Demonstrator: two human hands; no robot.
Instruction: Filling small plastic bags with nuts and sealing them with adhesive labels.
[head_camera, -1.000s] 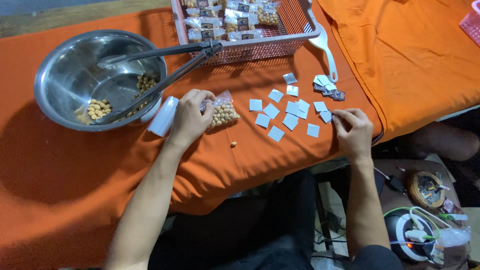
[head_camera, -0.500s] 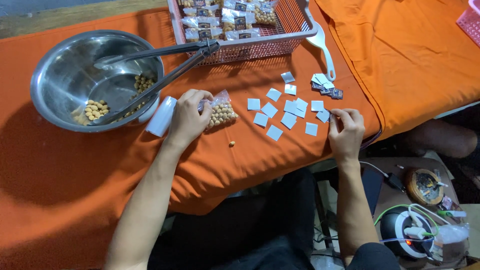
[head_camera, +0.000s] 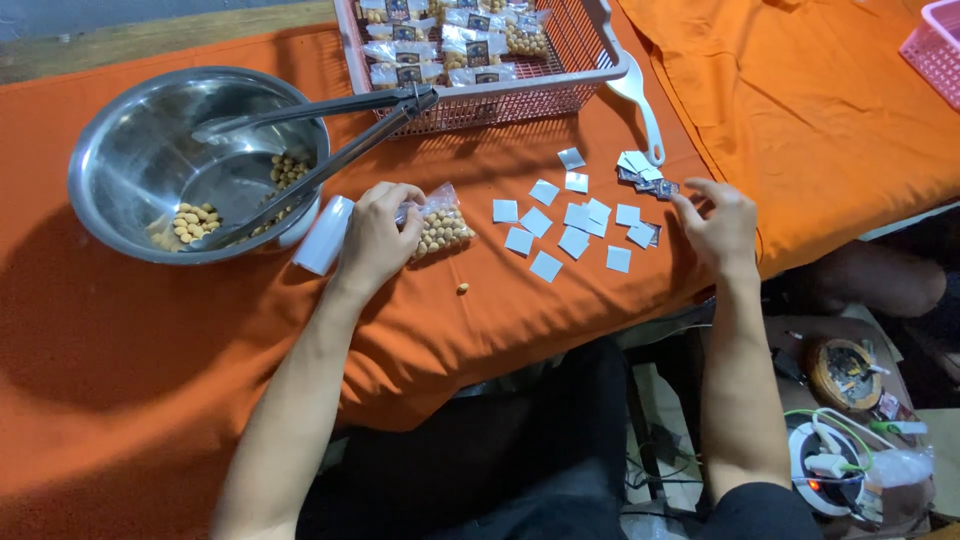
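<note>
The left hand (head_camera: 378, 238) lies curled over the mouth of a small clear bag of nuts (head_camera: 440, 226), pinching its open end against the orange-covered tabletop (head_camera: 560, 320); the bag rests flat just right of that hand, near a white roll (head_camera: 325, 235) and one stray nut (head_camera: 465, 288). The right hand (head_camera: 722, 222) is spread, holding nothing, its fingertips (head_camera: 682, 203) touching the small dark printed labels (head_camera: 655, 184) beside the scatter of white paper squares (head_camera: 575, 222). This looks like the labelling stage: bag filled, label being chosen. The next move calls for lifting off a single label cleanly while the bag's mouth is kept closed. Tongs (head_camera: 320, 135) rest across the steel bowl (head_camera: 195, 160); finished packets fill the basket (head_camera: 480, 55).
</note>
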